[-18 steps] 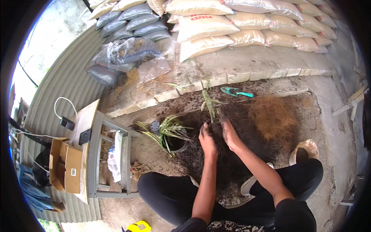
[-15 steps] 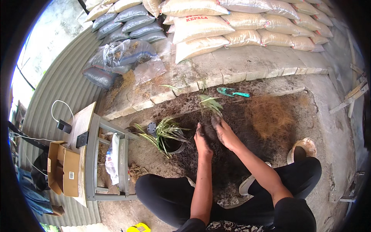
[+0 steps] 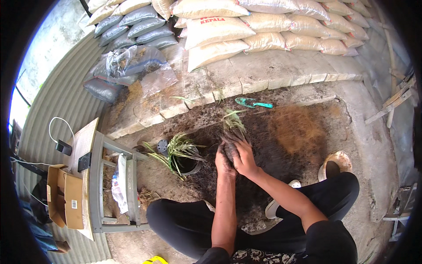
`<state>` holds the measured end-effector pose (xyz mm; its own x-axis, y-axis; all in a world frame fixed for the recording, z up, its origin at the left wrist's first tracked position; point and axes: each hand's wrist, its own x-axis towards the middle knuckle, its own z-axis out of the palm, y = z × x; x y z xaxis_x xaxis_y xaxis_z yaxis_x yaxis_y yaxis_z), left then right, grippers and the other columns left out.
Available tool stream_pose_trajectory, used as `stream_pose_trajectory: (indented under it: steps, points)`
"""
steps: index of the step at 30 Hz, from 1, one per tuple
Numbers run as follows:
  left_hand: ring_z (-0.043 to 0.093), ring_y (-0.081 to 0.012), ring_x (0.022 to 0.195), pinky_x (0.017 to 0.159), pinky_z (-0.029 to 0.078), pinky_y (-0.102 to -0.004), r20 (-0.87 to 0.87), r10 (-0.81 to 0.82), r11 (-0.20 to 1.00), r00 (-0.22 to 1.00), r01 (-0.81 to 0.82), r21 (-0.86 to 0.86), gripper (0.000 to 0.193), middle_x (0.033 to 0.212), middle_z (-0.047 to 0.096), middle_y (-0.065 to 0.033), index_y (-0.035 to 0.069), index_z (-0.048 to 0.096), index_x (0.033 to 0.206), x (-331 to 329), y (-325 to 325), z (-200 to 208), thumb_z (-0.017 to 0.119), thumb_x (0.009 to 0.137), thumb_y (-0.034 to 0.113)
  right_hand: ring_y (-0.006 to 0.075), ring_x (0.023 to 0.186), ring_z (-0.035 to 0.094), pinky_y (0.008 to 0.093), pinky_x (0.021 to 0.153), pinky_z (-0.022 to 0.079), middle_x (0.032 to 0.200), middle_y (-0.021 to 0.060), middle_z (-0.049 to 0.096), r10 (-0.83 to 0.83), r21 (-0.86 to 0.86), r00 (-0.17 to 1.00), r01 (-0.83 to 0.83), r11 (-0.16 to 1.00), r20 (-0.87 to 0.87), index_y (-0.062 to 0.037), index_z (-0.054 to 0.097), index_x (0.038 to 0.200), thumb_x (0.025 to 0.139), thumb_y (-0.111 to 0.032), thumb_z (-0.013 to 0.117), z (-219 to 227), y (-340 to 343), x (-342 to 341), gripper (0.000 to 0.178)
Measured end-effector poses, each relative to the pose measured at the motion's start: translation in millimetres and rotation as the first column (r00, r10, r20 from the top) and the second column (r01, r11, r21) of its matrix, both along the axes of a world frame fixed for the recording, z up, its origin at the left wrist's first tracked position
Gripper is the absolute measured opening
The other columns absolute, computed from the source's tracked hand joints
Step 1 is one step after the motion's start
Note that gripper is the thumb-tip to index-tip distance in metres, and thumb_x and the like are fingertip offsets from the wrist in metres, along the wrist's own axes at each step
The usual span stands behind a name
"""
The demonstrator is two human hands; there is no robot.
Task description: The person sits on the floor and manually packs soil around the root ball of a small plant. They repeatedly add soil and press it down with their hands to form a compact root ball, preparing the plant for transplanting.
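My left hand [image 3: 224, 161] and my right hand [image 3: 242, 157] are cupped together around the soil-covered base of a leafy plant [image 3: 233, 119]. Its green leaves stick up beyond my fingertips, while the roots are mostly hidden by my palms. Dark soil coats my fingers. Under and around my hands spreads a bed of dark soil [image 3: 263, 154]. To the left of my hands, a dark pot [image 3: 191, 167] has several striped, long-leaved plants [image 3: 181, 147] lying over its rim. A teal hand trowel [image 3: 253, 103] lies on the soil beyond the plant.
Brown fibre [image 3: 295, 130] is heaped at right, near a round container [image 3: 342, 163]. A grey wooden stool [image 3: 97, 185] with an open cardboard box [image 3: 66, 196] stands at left. Filled sacks [image 3: 263, 42] are stacked behind a concrete ledge [image 3: 246, 75]. A small perforated pot [image 3: 162, 146] sits by the plants.
My hands, apart on either side of the plant's base before, have come together around it. The whole view has shifted slightly, so the surroundings appear farther left.
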<state>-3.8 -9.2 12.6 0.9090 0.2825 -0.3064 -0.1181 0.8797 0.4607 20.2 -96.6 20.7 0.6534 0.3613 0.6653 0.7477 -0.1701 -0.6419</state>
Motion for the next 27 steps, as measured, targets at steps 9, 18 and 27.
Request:
stream_pose_trajectory:
  steps: [9,18,27]
  points:
    - [0.050,-0.0257,0.119,0.102,0.038,-0.0382,0.003,0.093,0.947,0.996,-0.090,0.310,0.052,0.131,0.052,-0.0123,0.003,0.046,0.134,-1.4,-11.2,15.2,0.039,0.100,0.043,0.0131,0.099,0.056,0.0295,0.086,0.045,0.112,0.0064,0.059,0.513,0.610,0.349,0.276,0.743,-0.784,0.0008,0.047,0.129,0.098,-0.021,0.050,5.3,8.7,2.8,0.038]
    - [0.056,-0.0270,0.112,0.096,0.044,-0.0379,0.000,0.023,0.965,1.000,-0.023,0.263,0.050,0.128,0.055,-0.0119,0.000,0.049,0.130,0.2,-5.4,17.3,0.044,0.098,0.038,0.0120,0.080,0.045,0.0312,0.069,0.035,0.094,0.0041,0.050,0.406,0.537,0.490,0.159,0.828,-0.772,-0.0019,0.051,0.114,0.100,-0.036,0.043,-11.4,9.2,4.7,0.038]
    - [0.056,-0.0263,0.109,0.096,0.046,-0.0388,0.211,-0.124,0.986,0.970,0.143,-0.081,0.034,0.121,0.057,-0.0121,0.003,0.052,0.124,-4.5,6.6,-8.6,0.040,0.097,0.019,0.0358,0.130,0.038,0.0529,0.108,0.027,0.135,0.0162,0.046,-0.019,-0.156,0.995,0.034,0.987,0.095,-0.0070,0.058,0.123,0.087,-0.024,0.058,43.0,-10.3,-10.4,0.040]
